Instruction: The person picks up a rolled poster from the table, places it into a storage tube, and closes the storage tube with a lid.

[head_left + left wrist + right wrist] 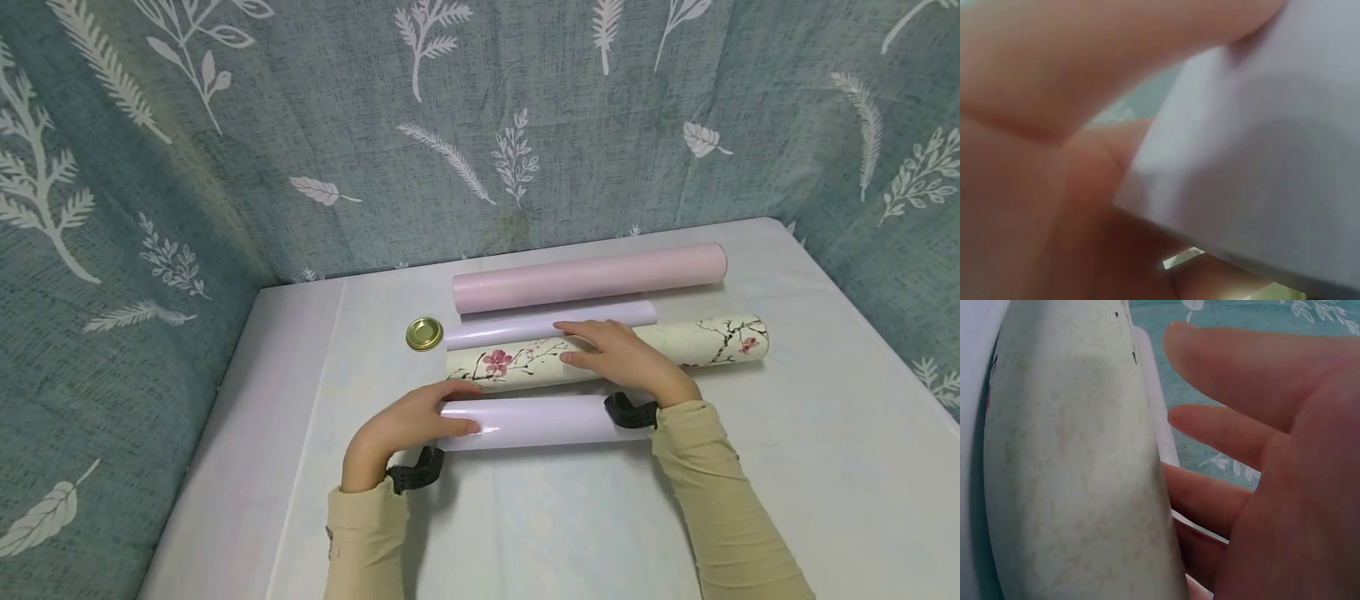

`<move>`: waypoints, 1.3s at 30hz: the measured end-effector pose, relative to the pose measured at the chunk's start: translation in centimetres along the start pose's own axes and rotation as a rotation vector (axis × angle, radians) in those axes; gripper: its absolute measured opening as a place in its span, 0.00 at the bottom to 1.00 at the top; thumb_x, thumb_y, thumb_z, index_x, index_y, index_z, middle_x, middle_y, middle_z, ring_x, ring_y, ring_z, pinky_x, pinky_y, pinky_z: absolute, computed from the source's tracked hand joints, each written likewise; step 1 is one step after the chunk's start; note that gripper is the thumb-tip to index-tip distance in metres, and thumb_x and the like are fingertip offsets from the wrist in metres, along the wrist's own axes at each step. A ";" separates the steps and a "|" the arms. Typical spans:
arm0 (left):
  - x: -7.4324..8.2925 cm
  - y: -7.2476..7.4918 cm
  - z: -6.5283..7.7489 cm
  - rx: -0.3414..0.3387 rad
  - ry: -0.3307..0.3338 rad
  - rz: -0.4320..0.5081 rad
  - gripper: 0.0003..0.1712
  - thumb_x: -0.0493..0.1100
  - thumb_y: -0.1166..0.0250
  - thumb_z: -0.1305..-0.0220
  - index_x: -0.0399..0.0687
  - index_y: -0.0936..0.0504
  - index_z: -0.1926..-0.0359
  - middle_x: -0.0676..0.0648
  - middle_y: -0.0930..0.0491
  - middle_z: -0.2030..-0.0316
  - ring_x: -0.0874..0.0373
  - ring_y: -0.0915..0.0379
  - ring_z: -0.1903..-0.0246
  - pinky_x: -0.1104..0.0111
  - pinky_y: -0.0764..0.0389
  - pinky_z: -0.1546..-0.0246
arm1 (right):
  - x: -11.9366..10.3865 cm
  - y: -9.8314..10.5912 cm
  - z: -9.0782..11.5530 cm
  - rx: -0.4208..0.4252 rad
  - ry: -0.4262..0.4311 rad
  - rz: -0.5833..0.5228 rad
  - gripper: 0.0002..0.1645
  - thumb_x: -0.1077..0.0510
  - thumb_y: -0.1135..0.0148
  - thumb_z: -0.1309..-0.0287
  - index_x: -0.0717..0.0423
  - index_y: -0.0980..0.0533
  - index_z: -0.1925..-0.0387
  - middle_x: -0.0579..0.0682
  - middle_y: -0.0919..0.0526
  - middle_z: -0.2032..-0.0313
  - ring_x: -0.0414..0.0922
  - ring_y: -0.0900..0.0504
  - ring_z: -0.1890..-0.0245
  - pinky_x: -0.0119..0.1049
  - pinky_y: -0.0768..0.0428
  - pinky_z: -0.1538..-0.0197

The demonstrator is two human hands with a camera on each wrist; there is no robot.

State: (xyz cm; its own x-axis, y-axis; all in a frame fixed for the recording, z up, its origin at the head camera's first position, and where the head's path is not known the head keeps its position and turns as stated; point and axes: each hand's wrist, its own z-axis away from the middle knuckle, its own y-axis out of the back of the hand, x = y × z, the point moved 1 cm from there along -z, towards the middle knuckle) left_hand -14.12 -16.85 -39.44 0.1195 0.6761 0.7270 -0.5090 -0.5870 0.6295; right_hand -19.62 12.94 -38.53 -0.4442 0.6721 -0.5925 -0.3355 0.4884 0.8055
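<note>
The left hand (pixel 408 429) wraps its thumb and fingers round the left end of the shiny lilac roll (pixel 547 421), nearest the person on the white counter (pixel 540 517); whether that end is raised, I cannot tell. The right hand (pixel 626 358) is spread over the flowered roll (pixel 536 365), grasping nothing; whether it touches the roll is unclear. Behind lie a thin lilac roll (pixel 517 326) and a pink roll (pixel 590 277), with a gold lid (pixel 424 333) just off the thin roll's left end. To shift the lilac roll well, the left grip should probably be light, lest the tube dent, while flat right fingers steady the flowered roll against rolling into its neighbours.
</note>
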 end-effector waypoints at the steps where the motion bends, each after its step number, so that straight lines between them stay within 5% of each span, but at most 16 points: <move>1: -0.2 0.2 0.1 0.004 0.002 0.015 0.30 0.60 0.34 0.54 0.63 0.28 0.48 0.61 0.27 0.53 0.65 0.34 0.53 0.64 0.35 0.50 | -0.1 0.0 0.0 -0.002 -0.004 -0.002 0.33 0.44 0.49 0.41 0.52 0.40 0.37 0.53 0.29 0.44 0.52 0.37 0.41 0.52 0.51 0.39; 9: -2.6 2.4 2.4 0.091 0.123 0.205 0.27 0.61 0.34 0.54 0.69 0.28 0.50 0.52 0.26 0.56 0.55 0.29 0.61 0.63 0.26 0.65 | -0.3 0.3 -0.2 -0.010 -0.031 -0.027 0.34 0.43 0.48 0.41 0.51 0.40 0.37 0.53 0.28 0.46 0.51 0.37 0.41 0.54 0.55 0.39; 13: -3.7 3.4 3.6 0.142 0.161 0.359 0.30 0.57 0.33 0.52 0.63 0.30 0.47 0.46 0.29 0.54 0.49 0.28 0.61 0.59 0.22 0.70 | -0.3 0.3 -0.2 -0.008 -0.029 -0.012 0.33 0.43 0.48 0.42 0.50 0.39 0.37 0.51 0.29 0.45 0.50 0.37 0.40 0.56 0.57 0.39; 23: -7.0 4.8 6.1 0.285 0.111 0.614 0.30 0.45 0.36 0.45 0.56 0.37 0.42 0.40 0.38 0.49 0.43 0.33 0.55 0.54 0.23 0.65 | 0.2 -0.1 -0.1 -0.008 -0.033 0.001 0.36 0.44 0.42 0.46 0.49 0.39 0.37 0.49 0.31 0.42 0.51 0.38 0.40 0.56 0.60 0.39; 32: -7.9 5.4 7.1 0.422 0.035 0.763 0.30 0.39 0.41 0.41 0.51 0.41 0.39 0.41 0.41 0.47 0.48 0.35 0.52 0.63 0.24 0.58 | 0.2 -0.8 -0.3 -0.005 -0.074 0.101 0.40 0.46 0.36 0.52 0.50 0.39 0.37 0.52 0.32 0.42 0.52 0.36 0.42 0.56 0.56 0.40; 39: -8.7 5.5 7.1 0.499 0.038 0.847 0.29 0.40 0.41 0.40 0.42 0.42 0.41 0.42 0.39 0.49 0.54 0.29 0.55 0.64 0.25 0.57 | -0.4 -1.3 -0.7 0.014 -0.069 0.198 0.46 0.45 0.33 0.56 0.50 0.42 0.36 0.53 0.33 0.41 0.51 0.37 0.41 0.55 0.53 0.41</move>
State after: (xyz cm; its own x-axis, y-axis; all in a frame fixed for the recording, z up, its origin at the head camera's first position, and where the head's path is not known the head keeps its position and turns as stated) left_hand -11.91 -29.05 -40.36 -0.1507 -0.0464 0.9875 0.0059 -0.9989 -0.0460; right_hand -19.61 11.61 -39.36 -0.4422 0.7920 -0.4210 -0.2354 0.3505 0.9065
